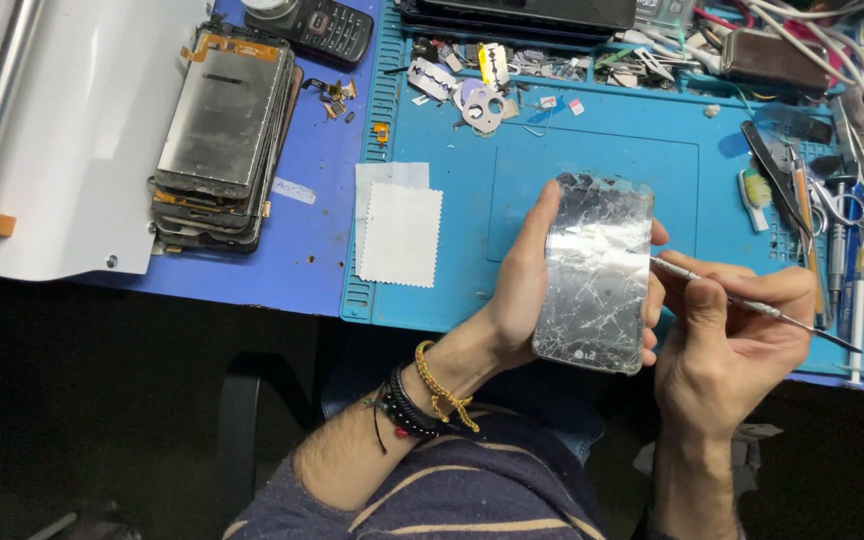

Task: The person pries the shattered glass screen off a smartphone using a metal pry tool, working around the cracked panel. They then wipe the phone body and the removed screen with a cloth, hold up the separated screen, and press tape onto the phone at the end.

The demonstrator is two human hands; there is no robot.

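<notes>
My left hand (518, 290) grips a phone (595, 272) with a badly cracked, shiny screen, holding it upright over the near part of the blue work mat (592, 160). My right hand (737, 335) holds a thin metal pry tool (752, 303) like a pen. The tool's tip touches the phone's right edge, where my left fingertips curl around.
A white cloth square (399, 234) lies left of the phone. A stack of old phone screens (220, 135) sits on the blue table at left, beside a white machine (52, 130). Razor blades and small parts (472, 85) litter the mat's far edge. Tweezers, brushes and tools (822, 200) crowd the right side.
</notes>
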